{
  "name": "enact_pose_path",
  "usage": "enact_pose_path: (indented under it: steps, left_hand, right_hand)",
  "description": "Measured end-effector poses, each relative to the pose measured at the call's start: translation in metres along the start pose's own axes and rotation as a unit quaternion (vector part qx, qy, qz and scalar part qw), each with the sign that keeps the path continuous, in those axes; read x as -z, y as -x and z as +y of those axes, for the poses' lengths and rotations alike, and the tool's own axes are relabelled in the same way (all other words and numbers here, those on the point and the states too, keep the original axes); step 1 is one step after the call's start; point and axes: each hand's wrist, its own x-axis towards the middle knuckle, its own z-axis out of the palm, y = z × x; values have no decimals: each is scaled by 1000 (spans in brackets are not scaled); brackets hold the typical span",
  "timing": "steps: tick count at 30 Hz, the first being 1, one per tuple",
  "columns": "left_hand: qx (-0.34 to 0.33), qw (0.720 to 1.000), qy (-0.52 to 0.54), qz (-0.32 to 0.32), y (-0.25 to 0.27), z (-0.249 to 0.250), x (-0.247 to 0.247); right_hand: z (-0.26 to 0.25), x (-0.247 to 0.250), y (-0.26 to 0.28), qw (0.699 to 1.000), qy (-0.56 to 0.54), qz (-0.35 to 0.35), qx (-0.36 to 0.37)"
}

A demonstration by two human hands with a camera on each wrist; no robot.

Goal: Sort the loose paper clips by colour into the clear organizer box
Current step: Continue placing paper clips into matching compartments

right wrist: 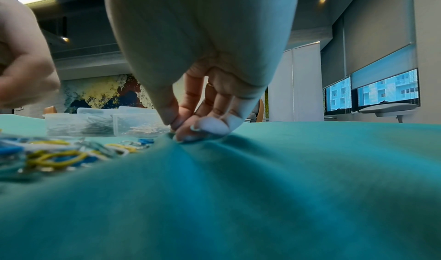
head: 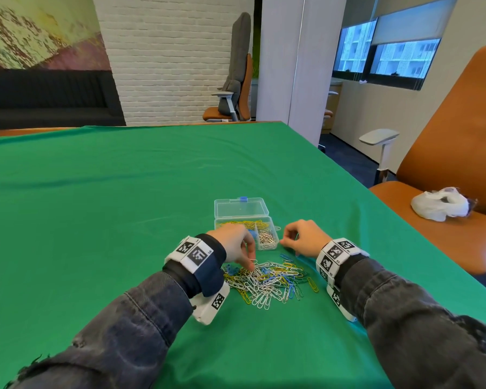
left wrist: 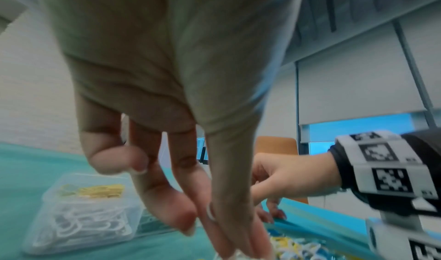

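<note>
Paper clips point(head: 267, 282), white, yellow, blue and green, lie heaped on the green table point(head: 124, 206) just nearer the person than the clear organizer box point(head: 246, 223), whose lid stands open. Left hand point(head: 233, 242) reaches into the heap, fingers point(left wrist: 167, 203) close together at a white clip. Right hand point(head: 306, 238), just right of the box, has fingers point(right wrist: 190, 130) bunched against the cloth; whether they hold a clip cannot be told.

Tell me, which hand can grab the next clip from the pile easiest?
Probably the left hand: its fingertips already reach down into the mixed heap of coloured wire paper clips. The right hand sits off the heap's far right edge, fingertips bunched on the green tablecloth beside the clear plastic organizer box.
</note>
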Motion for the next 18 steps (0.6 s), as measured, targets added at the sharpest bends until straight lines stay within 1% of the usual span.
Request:
enact_pose_path:
  steps: [5, 8, 11, 16, 18]
  left_hand:
    - [3, 996, -86, -27, -1, 4, -7]
    - [10, 994, -98, -41, -4, 2, -9]
    - [2, 995, -91, -43, -4, 2, -10]
    - [-39, 998, -34, -45, -2, -4, -2]
    - [-42, 998, -6, -45, 1, -7, 4]
  right_hand:
    - [1, -1, 0, 1000, -5, -6, -7]
    - [0, -1, 0, 1000, -4, -7, -7]
    - [0, -1, 1, 1000, -6, -7, -6]
    - [0, -1, -1, 1000, -9, -6, -8]
    - [0, -1, -1, 1000, -13, -8, -7]
